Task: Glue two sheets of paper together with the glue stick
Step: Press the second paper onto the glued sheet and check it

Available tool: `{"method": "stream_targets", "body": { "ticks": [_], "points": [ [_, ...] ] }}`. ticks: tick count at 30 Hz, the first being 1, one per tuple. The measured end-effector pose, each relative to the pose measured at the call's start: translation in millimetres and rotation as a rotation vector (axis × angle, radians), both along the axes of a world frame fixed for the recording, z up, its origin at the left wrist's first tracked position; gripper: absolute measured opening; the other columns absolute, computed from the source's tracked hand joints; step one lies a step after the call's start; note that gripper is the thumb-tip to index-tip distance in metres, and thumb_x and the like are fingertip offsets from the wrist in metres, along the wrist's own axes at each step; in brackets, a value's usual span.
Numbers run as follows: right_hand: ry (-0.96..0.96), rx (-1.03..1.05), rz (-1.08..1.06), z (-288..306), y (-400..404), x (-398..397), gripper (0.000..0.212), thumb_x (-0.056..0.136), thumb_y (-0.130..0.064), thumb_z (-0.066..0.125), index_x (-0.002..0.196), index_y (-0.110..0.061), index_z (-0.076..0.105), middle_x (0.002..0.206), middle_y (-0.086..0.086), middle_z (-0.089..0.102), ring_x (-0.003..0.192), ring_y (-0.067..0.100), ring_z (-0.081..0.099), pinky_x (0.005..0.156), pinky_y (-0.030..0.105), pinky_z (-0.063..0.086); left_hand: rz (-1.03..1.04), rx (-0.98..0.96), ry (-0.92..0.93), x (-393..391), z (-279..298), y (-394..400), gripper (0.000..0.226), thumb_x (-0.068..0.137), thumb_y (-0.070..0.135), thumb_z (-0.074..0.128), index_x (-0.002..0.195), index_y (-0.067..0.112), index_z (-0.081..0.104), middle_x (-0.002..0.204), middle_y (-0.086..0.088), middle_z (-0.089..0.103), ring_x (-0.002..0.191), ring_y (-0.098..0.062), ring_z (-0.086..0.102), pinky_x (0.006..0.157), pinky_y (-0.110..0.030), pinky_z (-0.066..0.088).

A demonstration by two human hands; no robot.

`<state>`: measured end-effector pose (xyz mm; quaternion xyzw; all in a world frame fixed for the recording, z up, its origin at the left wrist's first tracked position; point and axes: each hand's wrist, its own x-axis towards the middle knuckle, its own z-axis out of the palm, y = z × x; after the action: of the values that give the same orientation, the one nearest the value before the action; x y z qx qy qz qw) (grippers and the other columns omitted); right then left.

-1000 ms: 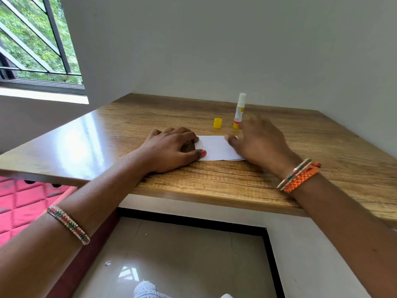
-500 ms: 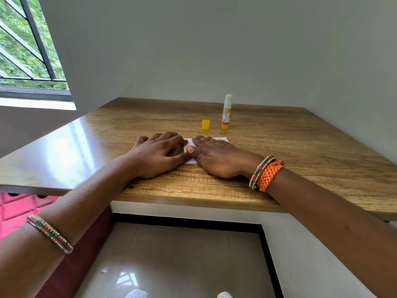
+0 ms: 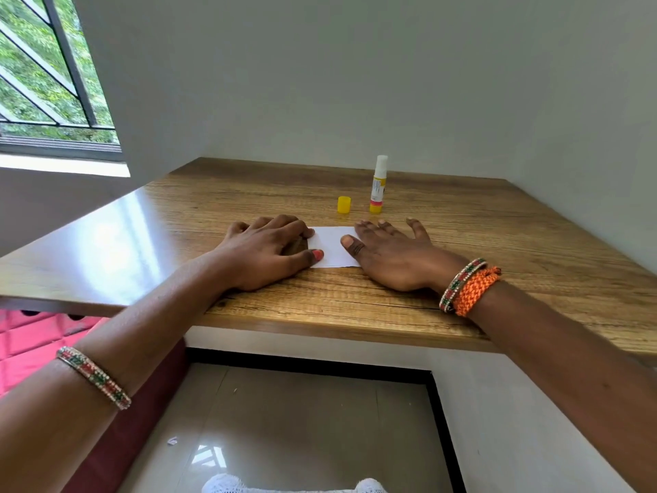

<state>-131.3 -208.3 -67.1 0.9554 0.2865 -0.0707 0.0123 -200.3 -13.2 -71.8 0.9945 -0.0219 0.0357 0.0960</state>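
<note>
A small white paper (image 3: 332,248) lies flat on the wooden table (image 3: 497,250). My left hand (image 3: 265,251) rests on its left end with fingers curled and thumb on the sheet. My right hand (image 3: 391,253) lies flat, fingers spread, pressing the paper's right end. Whether one sheet or two lie there cannot be told. Behind the paper the glue stick (image 3: 378,185) stands upright without its cap, white tip up. Its yellow cap (image 3: 343,204) stands just left of it.
Grey walls close the table at the back and on the right. A window (image 3: 42,72) is at the upper left. The table's front edge (image 3: 320,327) runs below my wrists, with tiled floor (image 3: 284,421) under it.
My right hand has slid to the right across the paper, uncovering its middle. The left hand has stayed on the left end.
</note>
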Motion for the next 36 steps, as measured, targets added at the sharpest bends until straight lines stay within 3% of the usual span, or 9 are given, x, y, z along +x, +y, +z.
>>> {"method": "stream_targets", "body": {
  "ticks": [8,23,25,26,28,29,31,33,36],
  "points": [
    [-0.069,-0.029,-0.097,-4,-4,-7,0.079,0.087,-0.066,-0.003,0.151,-0.018,0.0,0.161,-0.001,-0.002,0.148,0.017,-0.008,0.113,0.049,-0.017,0.019,0.014,-0.015,0,0,-2,0.072,0.071,0.073,0.019,0.133,0.041,0.036,0.151,0.014,0.028,0.139,-0.017,0.024,0.111,-0.051,0.016],
    [-0.174,0.001,0.031,8,-42,-78,0.083,0.082,-0.061,-0.008,0.149,-0.021,0.019,0.159,-0.007,0.014,0.147,0.015,-0.011,0.113,0.051,-0.015,0.02,0.012,0.002,0,0,-1,0.073,0.071,0.072,0.02,0.135,0.04,0.035,0.151,0.012,0.027,0.139,-0.019,0.023,0.11,-0.051,0.016],
    [-0.151,-0.045,0.0,18,-37,-73,0.073,0.091,-0.057,0.0,0.143,-0.019,0.036,0.156,-0.003,0.026,0.148,0.018,-0.002,0.114,0.053,-0.011,0.015,-0.008,0.005,0,-1,-2,0.072,0.071,0.071,0.022,0.134,0.039,0.036,0.151,0.011,0.027,0.139,-0.02,0.023,0.109,-0.051,0.015],
    [-0.118,-0.025,-0.029,26,-33,-66,0.066,0.095,-0.055,0.008,0.13,-0.019,0.05,0.147,0.001,0.041,0.146,0.02,0.013,0.115,0.053,-0.005,0.014,-0.021,0.004,-1,-1,-2,0.072,0.071,0.07,0.023,0.134,0.039,0.037,0.151,0.011,0.028,0.139,-0.02,0.022,0.109,-0.05,0.015],
    [-0.003,0.192,-0.057,41,-18,-49,0.044,0.098,-0.048,0.028,0.093,-0.02,0.061,0.105,0.001,0.06,0.114,0.022,0.048,0.109,0.046,0.019,0.02,-0.057,-0.003,-2,-1,-3,0.071,0.071,0.07,0.025,0.134,0.039,0.036,0.151,0.01,0.029,0.138,-0.021,0.023,0.11,-0.049,0.014],
    [0.052,0.325,-0.038,43,-10,-34,0.034,0.097,-0.043,0.039,0.092,-0.019,0.062,0.099,0.0,0.06,0.102,0.02,0.052,0.102,0.041,0.028,0.025,-0.076,-0.007,-2,0,-3,0.071,0.071,0.07,0.026,0.135,0.039,0.035,0.151,0.01,0.029,0.139,-0.022,0.023,0.11,-0.049,0.013],
    [0.125,0.377,0.013,41,7,-7,0.039,0.092,-0.038,0.053,0.124,-0.016,0.056,0.131,0.005,0.055,0.121,0.021,0.049,0.103,0.035,0.033,0.041,-0.093,-0.01,-2,-1,-3,0.077,0.071,0.07,0.028,0.14,0.037,0.028,0.152,0.008,0.028,0.14,-0.022,0.021,0.11,-0.048,0.012],
    [0.147,0.222,0.013,38,22,12,0.064,0.086,-0.048,0.058,0.138,-0.015,0.042,0.145,0.006,0.042,0.131,0.024,0.041,0.109,0.037,0.034,0.066,-0.096,0.0,-2,-1,-2,0.081,0.075,0.071,0.032,0.145,0.032,0.02,0.154,0.004,0.025,0.142,-0.022,0.018,0.112,-0.048,0.011],
    [0.122,0.042,-0.025,35,39,34,0.077,0.076,-0.063,0.061,0.133,-0.014,0.045,0.137,0.006,0.049,0.12,0.025,0.048,0.102,0.042,0.042,0.098,-0.107,0.006,1,-1,0,0.072,0.087,0.063,0.039,0.147,0.027,0.021,0.155,0.003,0.022,0.143,-0.02,0.014,0.114,-0.046,0.008]
  ]
}}
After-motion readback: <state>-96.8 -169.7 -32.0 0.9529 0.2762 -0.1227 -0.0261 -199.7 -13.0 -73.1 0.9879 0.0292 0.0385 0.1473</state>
